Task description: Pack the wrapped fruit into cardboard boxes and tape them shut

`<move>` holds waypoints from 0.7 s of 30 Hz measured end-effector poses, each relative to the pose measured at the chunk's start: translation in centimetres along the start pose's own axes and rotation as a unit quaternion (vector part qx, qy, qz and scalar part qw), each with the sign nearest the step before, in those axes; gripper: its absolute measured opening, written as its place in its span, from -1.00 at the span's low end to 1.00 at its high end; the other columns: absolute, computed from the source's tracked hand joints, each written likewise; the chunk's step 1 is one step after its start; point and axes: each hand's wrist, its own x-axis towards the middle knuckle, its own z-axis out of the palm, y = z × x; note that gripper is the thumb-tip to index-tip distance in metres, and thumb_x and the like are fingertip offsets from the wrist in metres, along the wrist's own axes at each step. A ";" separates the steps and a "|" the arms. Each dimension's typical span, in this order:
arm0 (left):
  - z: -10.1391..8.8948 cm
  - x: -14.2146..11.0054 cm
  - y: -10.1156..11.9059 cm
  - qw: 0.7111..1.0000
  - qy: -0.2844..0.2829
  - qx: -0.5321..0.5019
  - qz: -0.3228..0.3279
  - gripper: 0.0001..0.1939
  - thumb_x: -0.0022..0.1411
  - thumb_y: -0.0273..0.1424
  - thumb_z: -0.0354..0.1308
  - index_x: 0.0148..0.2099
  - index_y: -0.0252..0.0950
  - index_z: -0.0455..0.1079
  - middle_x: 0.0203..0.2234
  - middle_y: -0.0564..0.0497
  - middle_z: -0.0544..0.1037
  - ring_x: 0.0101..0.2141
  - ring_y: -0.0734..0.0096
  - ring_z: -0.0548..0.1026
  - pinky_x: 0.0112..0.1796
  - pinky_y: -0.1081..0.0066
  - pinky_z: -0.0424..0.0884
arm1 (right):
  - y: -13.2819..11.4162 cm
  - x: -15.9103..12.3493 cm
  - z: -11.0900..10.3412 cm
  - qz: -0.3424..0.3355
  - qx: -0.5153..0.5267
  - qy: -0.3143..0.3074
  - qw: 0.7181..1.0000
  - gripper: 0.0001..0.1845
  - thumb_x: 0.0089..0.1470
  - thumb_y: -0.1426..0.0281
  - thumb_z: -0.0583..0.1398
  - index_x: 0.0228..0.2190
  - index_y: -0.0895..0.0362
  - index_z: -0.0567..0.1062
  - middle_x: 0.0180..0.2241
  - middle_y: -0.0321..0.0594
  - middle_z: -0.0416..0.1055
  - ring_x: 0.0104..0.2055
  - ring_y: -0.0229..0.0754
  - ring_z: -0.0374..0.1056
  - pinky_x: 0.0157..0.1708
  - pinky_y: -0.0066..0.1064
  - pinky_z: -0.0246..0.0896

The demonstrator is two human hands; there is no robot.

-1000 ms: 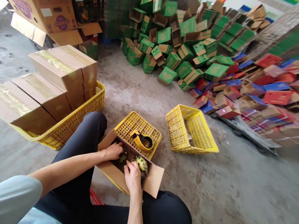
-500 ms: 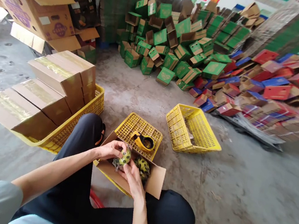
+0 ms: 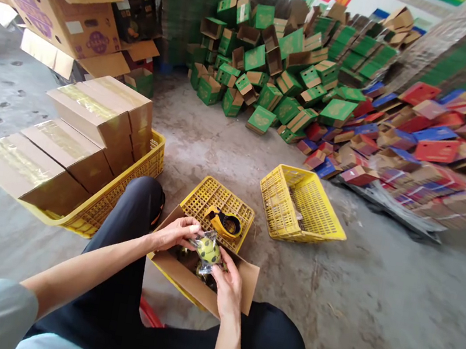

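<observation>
A small yellow-green toy in a clear plastic bag [image 3: 207,249] is held up over an open cardboard box [image 3: 198,284] that rests on my lap. My left hand [image 3: 175,231] grips the bag's upper left end. My right hand [image 3: 230,283] holds it from below on the right. More of the same dark and yellow items lie inside the box, mostly hidden by the hands. Just behind the box a yellow tape dispenser [image 3: 225,223] lies on an upturned yellow crate [image 3: 207,197].
A yellow crate [image 3: 125,187] at my left carries taped cardboard boxes [image 3: 80,132]. An empty tilted yellow crate [image 3: 303,206] lies on the concrete floor to the right. Piles of green boxes [image 3: 277,63] and red and blue boxes [image 3: 432,147] fill the back.
Both hands have come up out of the box with one bagged toy. It moved up and right, from my left hand alone to both hands.
</observation>
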 end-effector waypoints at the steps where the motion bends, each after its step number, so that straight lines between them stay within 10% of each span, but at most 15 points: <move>1: 0.0 -0.1 0.0 1.000 -0.009 0.029 -0.004 -0.44 0.07 -0.07 0.52 -0.04 -0.33 0.50 -0.13 -0.15 0.63 -0.22 0.27 0.64 -0.22 0.32 0.59 | 0.1 0.0 -0.1 -0.003 -0.006 0.002 1.000 -0.32 0.00 0.16 0.47 0.15 0.01 0.57 0.12 -0.07 0.58 0.12 0.16 0.52 0.23 0.05 0.34; 12: -0.2 -0.1 -1.0 0.994 -0.017 0.091 -0.054 -0.39 0.08 0.00 0.49 0.02 -0.37 0.63 -0.24 -0.15 0.68 -0.29 0.26 0.64 -0.26 0.40 0.53 | 0.3 0.3 0.4 -0.011 0.007 0.057 0.998 -0.14 0.01 0.12 0.47 0.30 0.01 0.43 0.06 -0.11 0.62 0.15 0.09 0.51 0.22 -0.06 0.37; 21: -0.4 -0.1 -0.9 0.986 0.009 0.163 0.030 -0.49 0.12 0.00 0.45 -0.13 -0.37 0.70 -0.18 -0.17 0.67 -0.35 0.35 0.56 -0.39 0.47 0.39 | 1.1 0.7 0.2 0.023 0.013 0.112 0.993 -0.43 -0.06 0.01 0.47 -0.07 0.06 0.70 0.01 -0.06 0.64 0.08 0.15 0.55 0.09 -0.05 0.49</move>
